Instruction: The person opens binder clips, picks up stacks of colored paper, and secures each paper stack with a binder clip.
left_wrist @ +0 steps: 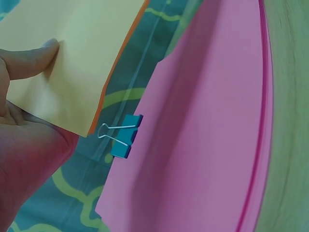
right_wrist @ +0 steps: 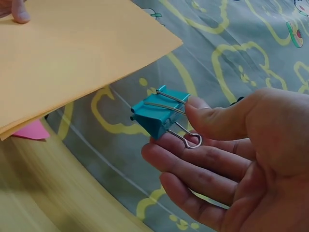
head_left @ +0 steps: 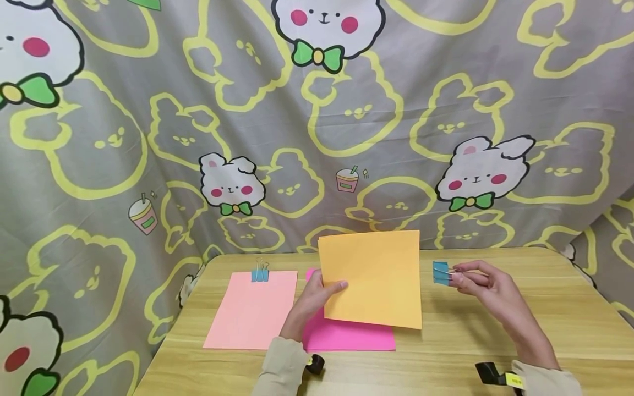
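My left hand (head_left: 309, 301) grips a stack of yellow-orange paper (head_left: 378, 278) by its left edge, thumb lying across the front face. The stack is raised above the table and tilted toward the head camera. To its right, my right hand (head_left: 497, 291) pinches a blue binder clip (head_left: 441, 273). In the right wrist view this clip (right_wrist: 161, 113) has its mouth turned toward the paper, and the thumb is on one wire handle. A gap separates clip and paper. Below the held stack lies bright pink paper (head_left: 351, 336), partly hidden by it.
Light pink paper (head_left: 252, 316) lies at the left of the wooden table (head_left: 446, 352), with another blue binder clip (head_left: 260, 275) on its far edge. A patterned grey curtain (head_left: 346, 209) hangs directly behind the table.
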### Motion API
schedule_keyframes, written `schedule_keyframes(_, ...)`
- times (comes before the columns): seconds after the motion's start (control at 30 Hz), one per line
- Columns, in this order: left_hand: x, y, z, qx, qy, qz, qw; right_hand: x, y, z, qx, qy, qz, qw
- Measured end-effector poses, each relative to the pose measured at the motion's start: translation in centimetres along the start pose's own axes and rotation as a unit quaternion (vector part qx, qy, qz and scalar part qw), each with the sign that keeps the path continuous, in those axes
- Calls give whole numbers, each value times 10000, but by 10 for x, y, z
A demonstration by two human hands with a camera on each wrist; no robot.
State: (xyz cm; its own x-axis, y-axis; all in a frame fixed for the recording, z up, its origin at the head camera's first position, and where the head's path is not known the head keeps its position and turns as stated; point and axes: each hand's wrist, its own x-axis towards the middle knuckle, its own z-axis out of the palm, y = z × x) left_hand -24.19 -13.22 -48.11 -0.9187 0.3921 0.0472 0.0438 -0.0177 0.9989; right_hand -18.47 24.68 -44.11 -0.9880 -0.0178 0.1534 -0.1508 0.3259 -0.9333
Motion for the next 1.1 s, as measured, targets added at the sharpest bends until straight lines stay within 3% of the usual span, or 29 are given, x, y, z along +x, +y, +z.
schedule_keyframes(0.83,1,0,5,-64,90,-181,9998,5,6,14,629,-428,-304,9966)
schedule_keyframes(1.1,1,1,8,-98,-1,-66,9999,5,7,17,657,-510,-428,9956)
